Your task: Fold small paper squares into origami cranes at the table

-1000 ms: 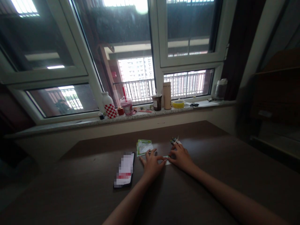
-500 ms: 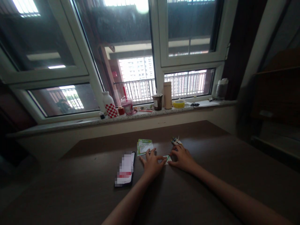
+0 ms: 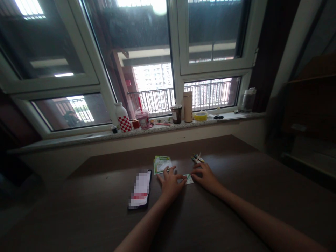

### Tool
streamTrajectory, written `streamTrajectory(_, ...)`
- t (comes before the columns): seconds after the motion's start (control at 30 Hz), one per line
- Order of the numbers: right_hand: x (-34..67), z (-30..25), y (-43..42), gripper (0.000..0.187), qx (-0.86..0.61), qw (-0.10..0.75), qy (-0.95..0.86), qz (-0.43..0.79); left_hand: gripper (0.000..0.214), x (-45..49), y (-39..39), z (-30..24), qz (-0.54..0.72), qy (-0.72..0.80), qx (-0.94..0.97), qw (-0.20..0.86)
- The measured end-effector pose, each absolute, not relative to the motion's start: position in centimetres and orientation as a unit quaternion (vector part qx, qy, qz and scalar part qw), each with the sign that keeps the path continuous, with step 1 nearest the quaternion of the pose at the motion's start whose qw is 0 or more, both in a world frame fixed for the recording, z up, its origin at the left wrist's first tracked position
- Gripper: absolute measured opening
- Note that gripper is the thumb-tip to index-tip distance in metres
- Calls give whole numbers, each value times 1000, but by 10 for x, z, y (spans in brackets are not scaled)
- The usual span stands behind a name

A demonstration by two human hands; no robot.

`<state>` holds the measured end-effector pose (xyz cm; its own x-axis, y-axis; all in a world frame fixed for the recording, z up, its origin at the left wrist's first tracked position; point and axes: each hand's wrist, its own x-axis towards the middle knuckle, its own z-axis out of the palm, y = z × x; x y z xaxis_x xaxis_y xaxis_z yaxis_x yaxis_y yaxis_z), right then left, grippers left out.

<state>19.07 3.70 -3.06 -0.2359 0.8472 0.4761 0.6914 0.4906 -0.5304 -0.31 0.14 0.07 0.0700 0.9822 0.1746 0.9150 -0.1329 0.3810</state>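
Observation:
Both hands rest on a dark brown table. My left hand lies flat with fingers spread, pressing on a small folded piece of green-and-white paper. My right hand lies just right of that paper, fingers curled down with the fingertips at the paper's edge. A stack of green-and-white paper sheets sits just beyond my left hand. A small folded paper figure lies beyond my right hand.
A phone lies screen up to the left of my left hand. The windowsill carries a checked bottle, a pink cup, a dark cup, a tall beige flask and a yellow tape roll. A dark shelf unit stands right.
My right hand has slid a little to the right, uncovering more of the small folded paper between the hands. My left hand has stayed on it.

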Motion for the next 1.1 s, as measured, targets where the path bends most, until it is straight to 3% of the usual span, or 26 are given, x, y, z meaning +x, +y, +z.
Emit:
streamTrajectory(0.27,190,-30,33,9,-445,350,-808,163,17,-3,2,-2,207,650,728,68)
streamTrajectory(0.7,185,-18,26,16,-542,297,-784,54,19,-4,3,0,188,651,730,90)
streamTrajectory(1.1,183,-16,23,20,-560,270,-783,26,18,-5,3,-2,198,641,736,94)
